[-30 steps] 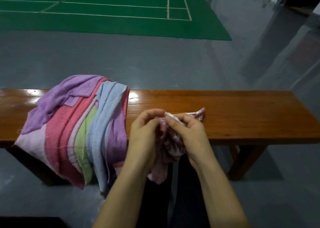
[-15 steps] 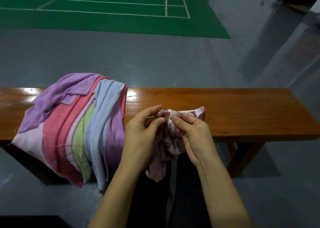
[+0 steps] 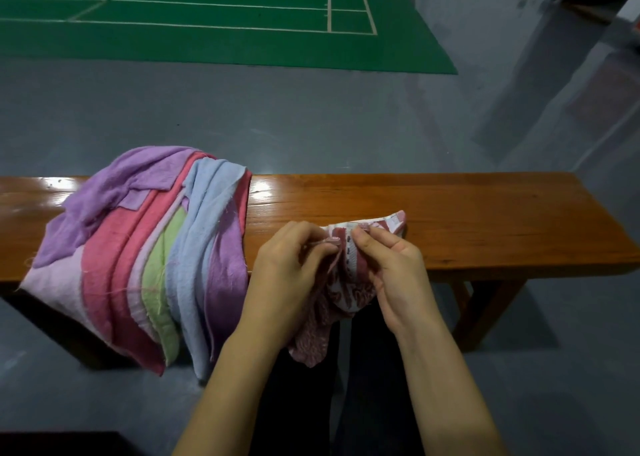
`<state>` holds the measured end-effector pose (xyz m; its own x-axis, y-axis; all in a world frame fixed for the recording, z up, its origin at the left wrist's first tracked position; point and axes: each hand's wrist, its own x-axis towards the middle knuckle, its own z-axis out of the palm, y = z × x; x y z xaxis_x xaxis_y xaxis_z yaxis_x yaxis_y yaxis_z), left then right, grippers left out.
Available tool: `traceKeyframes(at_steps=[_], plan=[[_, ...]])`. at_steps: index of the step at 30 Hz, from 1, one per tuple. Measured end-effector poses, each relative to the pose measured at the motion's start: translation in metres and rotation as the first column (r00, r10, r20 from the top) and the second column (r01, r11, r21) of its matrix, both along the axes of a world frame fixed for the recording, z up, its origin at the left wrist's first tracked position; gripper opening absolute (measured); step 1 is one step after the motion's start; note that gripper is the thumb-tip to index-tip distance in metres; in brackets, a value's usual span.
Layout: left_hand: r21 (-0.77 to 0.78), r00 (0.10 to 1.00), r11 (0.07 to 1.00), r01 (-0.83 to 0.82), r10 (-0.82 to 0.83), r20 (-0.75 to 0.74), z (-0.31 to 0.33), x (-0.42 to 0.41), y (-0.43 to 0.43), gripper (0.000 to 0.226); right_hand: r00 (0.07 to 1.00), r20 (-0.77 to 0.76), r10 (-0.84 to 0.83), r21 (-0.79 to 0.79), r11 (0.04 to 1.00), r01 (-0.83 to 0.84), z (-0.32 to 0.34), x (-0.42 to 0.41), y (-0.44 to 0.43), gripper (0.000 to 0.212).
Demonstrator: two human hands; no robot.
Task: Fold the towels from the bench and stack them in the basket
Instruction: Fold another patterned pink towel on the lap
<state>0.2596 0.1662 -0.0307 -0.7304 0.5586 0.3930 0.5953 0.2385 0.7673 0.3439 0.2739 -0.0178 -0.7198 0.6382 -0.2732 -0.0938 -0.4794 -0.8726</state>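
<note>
A single head-worn wide-angle view looks forward and steeply down from above the person's forearms, close over the near edge of the wooden bench [image 3: 450,220], which crosses the frame left to right. Beyond it the grey floor [image 3: 311,109] and green court [image 3: 207,40] recede toward the top, their lines bowed by the lens.

A desk [image 3: 450,220] ran across the view from left to right. On its left part lay a heap of towels [image 3: 145,247], spilling over the near edge toward the floor [image 3: 242,116]. Just right of the heap, the left hand [image 3: 287,275] and right hand [image 3: 398,272] pinched one small towel [image 3: 349,282] between them at the near edge, its far corner resting on the desk and its lower end hanging below. Behind the desk lay the floor, and farther back a court mat [image 3: 207,40].
</note>
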Motion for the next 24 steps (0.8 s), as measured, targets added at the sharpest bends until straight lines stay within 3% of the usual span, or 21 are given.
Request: traceKeyframes(at_steps=[5, 12, 15, 19, 24], plan=[[0.016, 0.990, 1.000, -0.019, 0.021, -0.139, 0.009, 0.001, 0.005, 0.003, 0.999, -0.040, 0.031, 0.062, 0.998, -0.028, 0.000, 0.003, 0.002, 0.015], [0.050, 0.999, 0.998, -0.035, 0.036, -0.026, 0.018, 0.005, 0.023, 0.005, 0.995, -0.095, 0.032, 0.044, 0.999, -0.028, -0.003, 0.004, 0.002, 0.023], [0.050, 1.000, 0.999, -0.013, 0.012, 0.018, 0.016, 0.005, 0.024, 0.004, 0.991, -0.122, 0.056, 0.070, 0.996, -0.047, -0.007, 0.006, 0.003, 0.016], [-0.082, 0.997, 0.994, -0.069, 0.067, -0.026, 0.009, 0.004, 0.023, 0.013, 0.990, -0.115, 0.082, 0.098, 0.993, -0.071, -0.017, 0.004, 0.003, 0.026], [-0.057, 0.998, 0.996, -0.065, 0.065, -0.005, 0.000, 0.003, 0.020, 0.029, 0.995, -0.067, 0.069, 0.087, 0.994, -0.063, -0.027, 0.002, 0.009, 0.018]])
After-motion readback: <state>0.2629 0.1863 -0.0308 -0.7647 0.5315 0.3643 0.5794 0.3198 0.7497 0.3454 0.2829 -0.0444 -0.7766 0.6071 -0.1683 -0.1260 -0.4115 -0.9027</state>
